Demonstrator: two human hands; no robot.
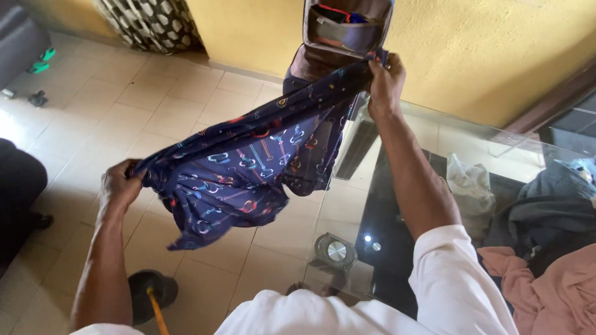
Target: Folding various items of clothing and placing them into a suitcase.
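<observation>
— What's in the hands?

— A navy cloth garment with a coloured loop print (248,174), stretched out in the air between them. The left hand (119,185) is clenched on its edge at about eight o'clock; the right hand (385,84) pinches the other end up at one o'clock. The two hands are well apart, and the cloth sags between them over the pale tiled floor (112,105).

— And the bench?

— A glass-topped bench (472,142) sits at three o'clock, under the right forearm. A crumpled whitish bag (470,183) lies on it, with a grey garment (552,211) and a pink cloth (546,285) heaped towards four o'clock.

— Anything behind the cloth?

— An open case with a grey inner pocket (347,28) at twelve o'clock, against the yellow wall (496,56), just beside the right hand. A dark round object with a yellow stick (152,291) stands on the floor at seven o'clock.
</observation>
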